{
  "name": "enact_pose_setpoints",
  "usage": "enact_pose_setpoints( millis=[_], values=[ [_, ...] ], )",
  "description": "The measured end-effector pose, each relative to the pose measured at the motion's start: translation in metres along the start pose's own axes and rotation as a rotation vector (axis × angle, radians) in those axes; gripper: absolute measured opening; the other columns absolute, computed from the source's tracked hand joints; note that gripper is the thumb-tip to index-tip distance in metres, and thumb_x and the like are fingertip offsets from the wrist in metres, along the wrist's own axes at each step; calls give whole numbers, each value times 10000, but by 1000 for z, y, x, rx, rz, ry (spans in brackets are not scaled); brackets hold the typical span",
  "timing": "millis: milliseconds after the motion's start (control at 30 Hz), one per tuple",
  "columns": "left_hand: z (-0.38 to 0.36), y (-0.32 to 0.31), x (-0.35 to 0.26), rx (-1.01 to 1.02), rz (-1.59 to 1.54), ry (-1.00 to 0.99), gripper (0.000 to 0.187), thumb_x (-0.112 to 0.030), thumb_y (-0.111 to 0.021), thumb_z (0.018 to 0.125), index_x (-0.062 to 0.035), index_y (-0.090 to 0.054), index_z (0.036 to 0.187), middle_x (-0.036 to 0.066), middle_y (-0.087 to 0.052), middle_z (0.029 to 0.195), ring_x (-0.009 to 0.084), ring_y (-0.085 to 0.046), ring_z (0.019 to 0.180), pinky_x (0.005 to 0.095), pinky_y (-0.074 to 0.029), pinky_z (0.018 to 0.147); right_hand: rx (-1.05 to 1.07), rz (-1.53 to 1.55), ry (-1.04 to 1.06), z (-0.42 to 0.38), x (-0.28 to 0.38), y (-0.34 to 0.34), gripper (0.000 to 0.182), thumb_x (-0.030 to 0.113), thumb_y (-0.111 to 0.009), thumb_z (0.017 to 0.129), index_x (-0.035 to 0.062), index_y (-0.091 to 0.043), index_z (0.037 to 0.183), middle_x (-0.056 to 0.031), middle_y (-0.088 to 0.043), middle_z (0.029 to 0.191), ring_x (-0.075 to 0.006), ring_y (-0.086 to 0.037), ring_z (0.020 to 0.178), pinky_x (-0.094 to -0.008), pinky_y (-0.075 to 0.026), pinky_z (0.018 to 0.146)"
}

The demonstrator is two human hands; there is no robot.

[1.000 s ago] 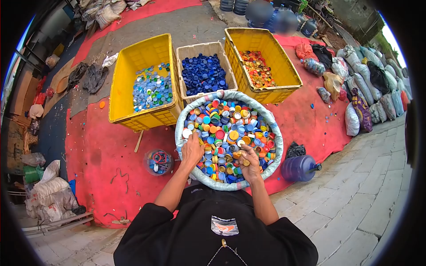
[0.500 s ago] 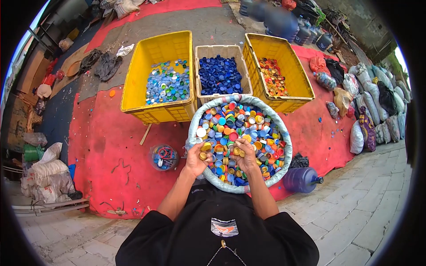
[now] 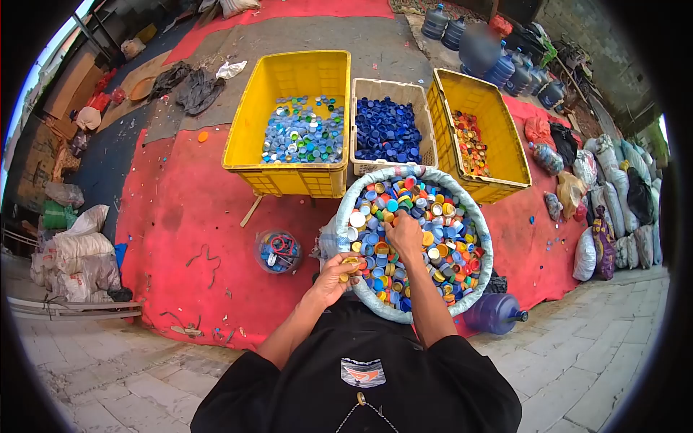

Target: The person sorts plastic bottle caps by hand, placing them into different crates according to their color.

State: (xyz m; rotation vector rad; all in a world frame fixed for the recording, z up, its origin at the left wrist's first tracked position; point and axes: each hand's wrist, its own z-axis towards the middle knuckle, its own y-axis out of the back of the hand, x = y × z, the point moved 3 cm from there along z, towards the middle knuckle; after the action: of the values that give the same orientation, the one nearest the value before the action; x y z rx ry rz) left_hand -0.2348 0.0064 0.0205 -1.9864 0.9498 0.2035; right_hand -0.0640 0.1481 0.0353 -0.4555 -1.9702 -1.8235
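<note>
Mixed-colour bottle caps (image 3: 440, 227) fill a round container whose padded, pale cloth-wrapped rim (image 3: 485, 238) is right in front of my body. My left hand (image 3: 333, 281) is at the near-left rim, its fingers closed around yellow bottle caps (image 3: 349, 264). Further in, my right hand (image 3: 406, 237) reaches down to the pile with its fingers bent together among the caps. Whatever those fingertips pinch is hidden by the hand.
Beyond the round container stand a yellow crate (image 3: 289, 173) of light blue, white and green caps, a white crate (image 3: 358, 123) of dark blue caps, and a yellow crate (image 3: 505, 162) of red and orange caps. A clear tub (image 3: 278, 252) and a water jug (image 3: 494, 314) flank it.
My left hand has drawn back to the near rim with yellow caps in it. The right hand, earlier holding yellow caps, has moved forward into the pile. The whole view has shifted slightly.
</note>
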Motion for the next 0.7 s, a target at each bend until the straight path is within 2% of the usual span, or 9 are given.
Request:
enact_pose_setpoints(
  millis=[200, 367, 467, 567, 700],
  values=[
    [-2, 5, -17, 120, -71, -41, 246, -186, -551, 941, -81, -555, 1164, 69, -644, 1115, 167, -633, 894, 321, -523, 769, -29, -12, -51, 1, 5, -12, 385, 288, -744, 766, -5, -593, 966, -234, -676, 899, -431, -657, 824, -507, -520, 703],
    [0, 8, -26, 105, -65, -16, 242, -207, -535, 950, -88, -561, 1160, 82, -644, 1132, 180, -638, 915, 332, -525, 778, -71, 57, -103, 0, -1, -18, 377, 266, -741, 771, 1, -591, 993, -224, -681, 903, -424, -650, 862, -507, -508, 731],
    [3, 8, -26, 128, -52, 2, 245, -212, -535, 950, -91, -561, 1162, 85, -645, 1132, 183, -639, 914, 337, -524, 778, -46, 82, -149, 1, -6, -17, 439, 299, -764, 761, 13, -617, 1060, -215, -688, 877, -396, -657, 866, -477, -514, 759],
    [10, 9, -23, 149, -39, 19, 251, -210, -535, 948, -93, -566, 1168, 86, -648, 1129, 184, -641, 906, 343, -523, 776, -38, 59, -144, 0, -3, -13, 360, 270, -738, 771, 9, -600, 978, -211, -685, 892, -419, -654, 853, -513, -510, 732],
    [12, 4, -19, 142, -16, 34, 261, -202, -538, 943, -90, -579, 1176, 87, -650, 1125, 186, -645, 897, 348, -522, 772, -53, -33, -103, 0, -2, -18, 350, 290, -715, 781, 9, -609, 959, -211, -685, 876, -423, -658, 817, -512, -520, 714]
  ],
)
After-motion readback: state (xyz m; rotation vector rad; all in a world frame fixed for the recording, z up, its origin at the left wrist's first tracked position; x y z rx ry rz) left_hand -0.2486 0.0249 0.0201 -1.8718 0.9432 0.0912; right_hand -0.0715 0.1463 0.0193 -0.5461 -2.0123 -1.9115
